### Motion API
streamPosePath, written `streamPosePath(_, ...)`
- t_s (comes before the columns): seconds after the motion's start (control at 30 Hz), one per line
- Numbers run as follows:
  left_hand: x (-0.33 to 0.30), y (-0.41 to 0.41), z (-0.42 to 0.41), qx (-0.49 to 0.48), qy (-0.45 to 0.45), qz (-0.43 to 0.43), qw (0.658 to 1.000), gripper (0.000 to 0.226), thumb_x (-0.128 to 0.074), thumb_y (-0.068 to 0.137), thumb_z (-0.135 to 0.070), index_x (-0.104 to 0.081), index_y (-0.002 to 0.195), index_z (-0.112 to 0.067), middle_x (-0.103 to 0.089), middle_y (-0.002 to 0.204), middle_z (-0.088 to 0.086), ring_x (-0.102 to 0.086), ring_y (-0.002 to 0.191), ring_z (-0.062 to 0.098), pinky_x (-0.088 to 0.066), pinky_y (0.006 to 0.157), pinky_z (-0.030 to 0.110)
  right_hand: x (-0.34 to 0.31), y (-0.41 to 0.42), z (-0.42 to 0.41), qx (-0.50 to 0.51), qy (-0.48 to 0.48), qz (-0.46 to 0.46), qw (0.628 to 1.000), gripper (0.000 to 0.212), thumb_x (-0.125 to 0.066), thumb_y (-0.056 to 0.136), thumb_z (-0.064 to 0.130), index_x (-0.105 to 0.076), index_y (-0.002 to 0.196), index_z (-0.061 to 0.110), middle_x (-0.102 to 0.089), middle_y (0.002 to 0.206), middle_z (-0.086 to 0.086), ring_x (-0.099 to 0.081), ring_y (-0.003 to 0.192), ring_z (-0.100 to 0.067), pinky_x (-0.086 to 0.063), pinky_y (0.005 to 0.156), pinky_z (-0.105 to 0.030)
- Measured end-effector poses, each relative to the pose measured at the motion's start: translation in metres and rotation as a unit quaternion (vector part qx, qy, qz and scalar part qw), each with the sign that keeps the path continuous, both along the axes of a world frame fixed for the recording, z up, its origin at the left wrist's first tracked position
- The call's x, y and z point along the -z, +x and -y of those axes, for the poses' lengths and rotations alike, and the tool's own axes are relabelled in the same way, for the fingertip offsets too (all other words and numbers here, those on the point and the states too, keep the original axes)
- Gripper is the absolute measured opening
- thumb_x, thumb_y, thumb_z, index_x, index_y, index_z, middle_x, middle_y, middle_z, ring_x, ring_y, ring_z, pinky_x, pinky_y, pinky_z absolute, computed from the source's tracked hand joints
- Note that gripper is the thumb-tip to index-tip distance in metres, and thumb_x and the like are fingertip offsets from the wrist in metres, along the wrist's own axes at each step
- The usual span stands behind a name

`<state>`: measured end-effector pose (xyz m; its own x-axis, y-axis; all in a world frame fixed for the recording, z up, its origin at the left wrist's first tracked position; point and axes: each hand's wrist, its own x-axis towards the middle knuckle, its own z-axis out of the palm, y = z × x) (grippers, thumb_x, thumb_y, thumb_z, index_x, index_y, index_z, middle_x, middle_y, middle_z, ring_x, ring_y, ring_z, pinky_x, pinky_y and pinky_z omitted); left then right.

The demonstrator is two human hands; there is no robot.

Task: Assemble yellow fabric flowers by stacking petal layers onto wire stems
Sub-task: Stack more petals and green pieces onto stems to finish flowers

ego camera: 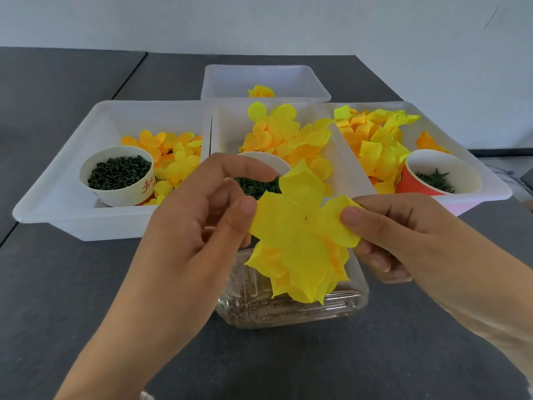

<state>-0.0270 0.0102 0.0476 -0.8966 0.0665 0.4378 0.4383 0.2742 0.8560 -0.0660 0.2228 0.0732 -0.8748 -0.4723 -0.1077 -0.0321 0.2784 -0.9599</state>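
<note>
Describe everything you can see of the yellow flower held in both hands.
The flower is a stack of bright yellow petal layers that look like thin fabric, with pointed, slightly creased petals and a paler orange-yellow layer showing underneath. A small dark hole marks the centre of the top layer. It is held in the air, tilted toward the camera, above a clear container of brown grains. The left hand pinches its left petal and the right hand pinches its right petal. No stem is visible.

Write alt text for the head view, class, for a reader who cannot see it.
Two hands, left and right, pinch opposite petals of a layered yellow flower above a clear container. Behind, four white trays on a dark table hold yellow petals and cups of green parts.
</note>
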Motion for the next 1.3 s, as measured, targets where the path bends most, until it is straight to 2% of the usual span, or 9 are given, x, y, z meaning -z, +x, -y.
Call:
streamPosePath(0.13,0.011,-0.005,0.001,-0.032,-0.040,0.012,0.999,0.021,-0.048,0.095,-0.027,-0.057,0.111,-0.035,-0.043,0.063,0.005,-0.046,0.058,0.025,-0.039,0.049,0.022,0.003,-0.001,0.000,-0.001,-0.005,0.027,1.000,0.038,-0.057,0.074,0.046,-0.049,0.050,0.018,-0.038,0.046,0.002,-0.029,0.039,-0.007,-0.027,0.039,-0.014)
streamPosePath(0.23,0.021,-0.008,0.001,-0.027,-0.023,0.026,0.999,0.021,-0.049,0.095,-0.024,-0.056,0.113,-0.032,-0.045,0.061,0.001,-0.045,0.054,0.015,-0.038,0.049,0.017,0.003,0.000,0.001,-0.002,-0.015,0.041,0.999,0.038,-0.058,0.072,0.046,-0.049,0.049,0.017,-0.037,0.045,0.001,-0.028,0.038,-0.007,-0.026,0.038,-0.013)
streamPosePath(0.37,0.030,-0.015,-0.002,-0.013,-0.003,0.033,0.999,0.019,-0.049,0.097,-0.024,-0.055,0.114,-0.030,-0.047,0.062,0.003,-0.044,0.054,0.016,-0.039,0.048,0.033,0.001,-0.002,0.001,-0.002,-0.018,0.026,1.000,0.038,-0.057,0.072,0.045,-0.049,0.049,0.017,-0.037,0.045,0.001,-0.027,0.039,-0.008,-0.025,0.038,-0.013)
streamPosePath(0.47,0.030,-0.018,-0.004,-0.010,0.008,0.024,1.000,0.019,-0.049,0.097,-0.023,-0.056,0.114,-0.028,-0.044,0.061,0.001,-0.042,0.054,0.011,-0.039,0.050,0.030,0.001,-0.003,-0.001,0.006,-0.021,0.022,1.000,0.039,-0.058,0.071,0.045,-0.048,0.050,0.014,-0.036,0.045,-0.002,-0.025,0.040,-0.010,-0.023,0.038,-0.015)
streamPosePath(0.6,0.026,-0.021,-0.003,-0.006,0.037,0.021,0.999,0.018,-0.049,0.096,-0.020,-0.057,0.112,-0.026,-0.040,0.062,0.010,-0.040,0.057,0.027,-0.038,0.052,0.018,0.002,-0.004,-0.001,0.003,-0.028,0.027,0.999,0.039,-0.057,0.073,0.043,-0.048,0.051,0.013,-0.035,0.046,-0.003,-0.023,0.042,-0.013,-0.021,0.039,-0.018)
streamPosePath(0.77,0.024,-0.024,0.001,0.032,0.102,0.039,0.993,0.018,-0.051,0.094,-0.017,-0.059,0.109,-0.024,-0.035,0.063,0.020,-0.031,0.059,0.032,-0.035,0.054,0.019,0.000,-0.004,0.000,0.000,-0.047,0.034,0.998,0.036,-0.057,0.072,0.041,-0.049,0.051,0.013,-0.036,0.045,-0.002,-0.023,0.040,-0.012,-0.022,0.038,-0.016)
streamPosePath(0.97,0.027,-0.025,0.002,0.042,0.118,0.043,0.991,0.019,-0.053,0.094,-0.016,-0.059,0.110,-0.021,-0.035,0.061,0.014,-0.034,0.056,0.018,-0.039,0.056,0.014,0.003,-0.006,-0.003,-0.002,-0.036,0.034,0.999,0.037,-0.059,0.077,0.040,-0.050,0.051,0.016,-0.038,0.045,0.000,-0.025,0.039,-0.010,-0.024,0.038,-0.015)
streamPosePath(1.23,0.035,-0.024,0.003,0.035,0.090,0.064,0.993,0.021,-0.055,0.094,-0.019,-0.057,0.114,-0.025,-0.040,0.060,0.013,-0.036,0.052,0.024,-0.037,0.049,0.027,0.014,-0.004,-0.005,0.013,0.009,0.023,1.000,0.037,-0.058,0.073,0.045,-0.053,0.052,0.015,-0.038,0.045,0.000,-0.028,0.039,-0.008,-0.026,0.038,-0.012)
streamPosePath(1.3,0.040,-0.024,0.004,0.024,0.068,0.067,0.995,0.021,-0.054,0.094,-0.020,-0.056,0.113,-0.028,-0.043,0.058,0.007,-0.039,0.051,0.015,-0.037,0.049,0.025,0.018,-0.005,-0.007,0.013,0.028,0.013,0.999,0.038,-0.057,0.074,0.046,-0.055,0.054,0.013,-0.039,0.047,-0.001,-0.029,0.041,-0.008,-0.027,0.040,-0.012)
